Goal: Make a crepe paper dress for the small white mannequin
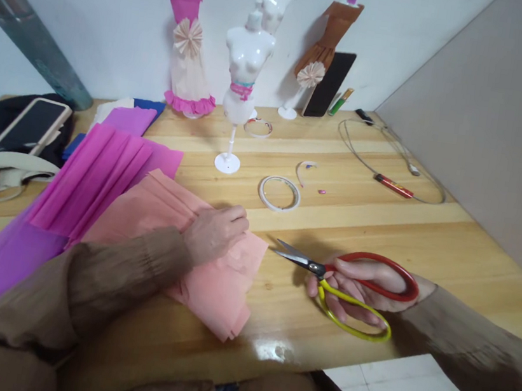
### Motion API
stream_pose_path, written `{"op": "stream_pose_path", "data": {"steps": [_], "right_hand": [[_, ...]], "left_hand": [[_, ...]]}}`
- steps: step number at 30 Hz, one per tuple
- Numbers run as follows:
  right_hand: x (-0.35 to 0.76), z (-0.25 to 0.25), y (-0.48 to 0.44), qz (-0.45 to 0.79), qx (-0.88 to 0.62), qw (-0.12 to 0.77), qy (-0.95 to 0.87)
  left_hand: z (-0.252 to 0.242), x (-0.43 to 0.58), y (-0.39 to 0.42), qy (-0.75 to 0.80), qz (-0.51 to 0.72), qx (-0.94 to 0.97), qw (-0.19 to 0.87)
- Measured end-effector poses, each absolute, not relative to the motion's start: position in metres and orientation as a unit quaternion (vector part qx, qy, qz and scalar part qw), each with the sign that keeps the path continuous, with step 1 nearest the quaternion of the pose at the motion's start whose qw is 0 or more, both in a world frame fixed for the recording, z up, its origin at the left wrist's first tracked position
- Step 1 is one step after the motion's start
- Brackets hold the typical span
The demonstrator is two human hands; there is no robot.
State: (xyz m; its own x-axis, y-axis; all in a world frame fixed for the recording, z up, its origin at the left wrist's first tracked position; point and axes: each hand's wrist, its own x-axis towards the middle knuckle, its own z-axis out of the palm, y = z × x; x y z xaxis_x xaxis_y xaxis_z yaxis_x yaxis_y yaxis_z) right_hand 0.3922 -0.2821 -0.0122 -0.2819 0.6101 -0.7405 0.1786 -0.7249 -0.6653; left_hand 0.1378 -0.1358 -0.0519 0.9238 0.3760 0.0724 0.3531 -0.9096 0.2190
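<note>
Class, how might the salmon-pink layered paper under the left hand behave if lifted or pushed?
The salmon-pink layered paper would probably droop, since its edges look thin. It seems likely to crease readily, as fold lines already show. Being thin, it may slide easily without the left hand on it.

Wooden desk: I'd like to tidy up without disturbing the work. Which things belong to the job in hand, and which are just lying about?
Seemingly in use:
red-and-yellow-handled scissors, in the right hand
salmon paper, under the left hand
probably magenta paper

Seemingly just lying about:
smartphone at far left
teal bottle
cable with a red section
green vial
</note>
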Motion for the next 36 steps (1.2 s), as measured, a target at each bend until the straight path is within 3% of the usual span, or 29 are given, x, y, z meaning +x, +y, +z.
{"op": "stream_pose_path", "data": {"steps": [17,23,30,36], "right_hand": [[0.409,-0.057,-0.261,0.860,-0.355,0.210,-0.300],[0.402,-0.055,-0.256,0.860,-0.363,0.215,-0.286],[0.398,-0.052,-0.262,0.860,-0.384,0.224,-0.248],[0.392,-0.048,-0.261,0.857,-0.412,0.222,-0.215]], "left_hand": [[-0.049,0.138,-0.136,0.183,0.037,0.980,0.074],[-0.051,0.136,-0.138,0.126,0.064,0.990,-0.011],[-0.054,0.134,-0.136,0.079,0.088,0.992,-0.034],[-0.054,0.132,-0.137,0.005,0.179,0.982,-0.067]]}}
